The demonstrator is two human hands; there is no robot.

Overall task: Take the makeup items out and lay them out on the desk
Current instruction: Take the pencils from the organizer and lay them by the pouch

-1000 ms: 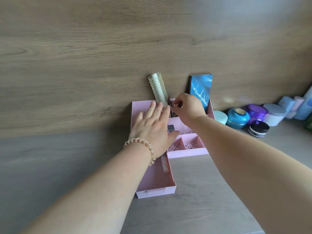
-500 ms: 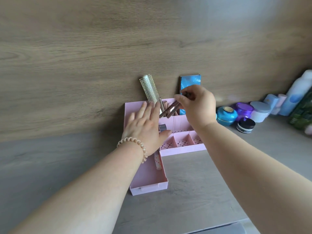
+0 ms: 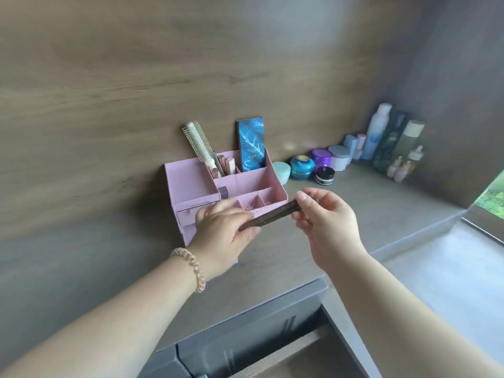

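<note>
Across the whole view, a grey desk under a wood-grain wall. At the near edge, an open dark drawer, not in view half a second ago.

Against the wall at centre, a pink organizer, with its low pull-out drawer mostly hidden behind the left hand.

Left hand: no longer flat on the organizer top, now lifted nearer and curled round the left end of a dark brown cosmetic stick, thumb under, fingers over.

Right hand: drawn back from the far upright compartment, pinching the stick's right end between thumb and fingertips.

Standing in the far right compartment, a blue patterned box. Left of it, a round hairbrush leaning toward the wall, beside a few pinkish sticks in the same far compartment.

Right of the organizer, a row of jars; further right, tall bottles, more of them showing than before.

Dark brown stick: out of the organizer, held in the air between both hands, on the near side of the organizer, above the desk and not yet laid down.

On the left wrist, a coiled beige bracelet.
</note>
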